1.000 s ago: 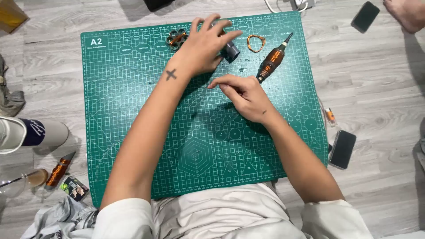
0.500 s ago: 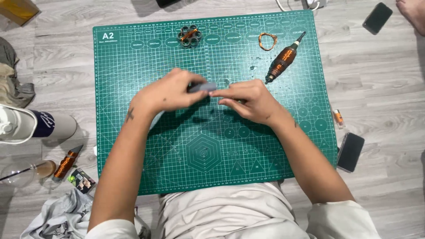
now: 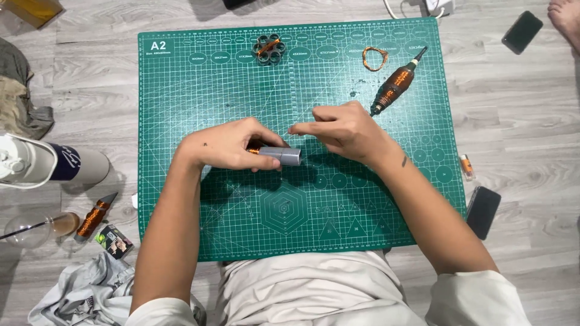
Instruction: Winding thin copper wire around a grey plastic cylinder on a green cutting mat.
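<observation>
Green mat (image 3: 181, 108) covered the floor; mid-mat, my left hand (image 3: 226, 145) gripped a grey tube (image 3: 284, 156), my right hand (image 3: 338, 130) pinched loosely just beside it.

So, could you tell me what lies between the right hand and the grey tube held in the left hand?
Only bare green mat shows between the right hand and the grey tube, in the head view.

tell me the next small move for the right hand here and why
Probably bring the right hand a little left to the open end of the grey tube. The left hand grips the tube with copper windings showing at its fingers, and the right fingertips are pinched just above that end, not touching it.
</observation>
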